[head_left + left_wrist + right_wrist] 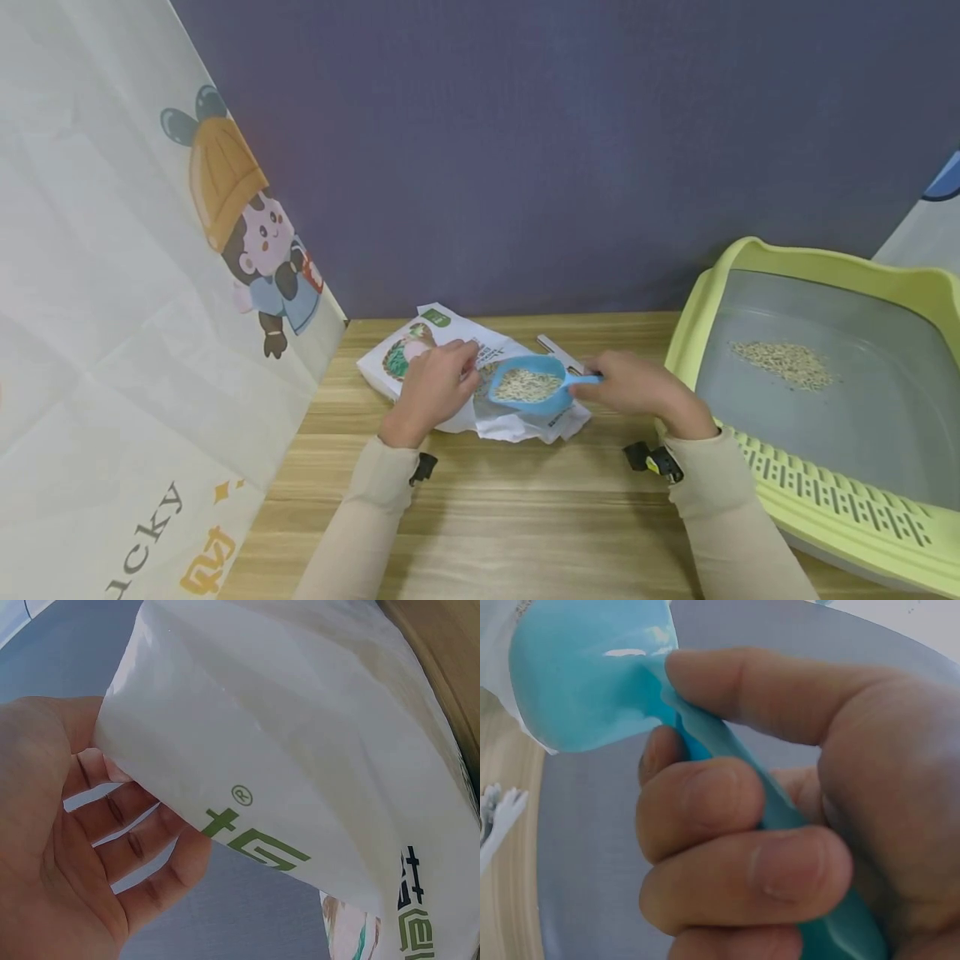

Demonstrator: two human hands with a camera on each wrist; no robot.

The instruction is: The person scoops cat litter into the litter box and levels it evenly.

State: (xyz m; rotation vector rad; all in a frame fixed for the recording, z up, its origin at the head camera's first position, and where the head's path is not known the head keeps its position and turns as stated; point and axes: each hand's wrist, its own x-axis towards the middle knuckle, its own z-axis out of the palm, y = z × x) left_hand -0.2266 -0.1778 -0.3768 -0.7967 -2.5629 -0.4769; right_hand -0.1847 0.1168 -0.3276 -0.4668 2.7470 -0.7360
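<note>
A blue scoop (pixel 542 405) full of tan pellets (pixel 527 385) is above the mouth of a white printed bag (pixel 390 354) that lies on the wooden table. My right hand (pixel 637 385) grips the scoop by its handle; in the right wrist view the fingers curl round the blue handle (pixel 784 810). My left hand (pixel 438 383) pinches the bag's edge between thumb and fingers, and the left wrist view shows the white plastic (pixel 247 712) held there. More pellets show inside the open bag, partly hidden behind the scoop.
A litter box (pixel 693 333) with a yellow-green rim and grey base stands at the right, with a small pile of pellets (pixel 787 364) in it. Behind the bag lies a white strip (pixel 553 346) on the table (pixel 480 517). A dark wall (pixel 525 167) rises at the back.
</note>
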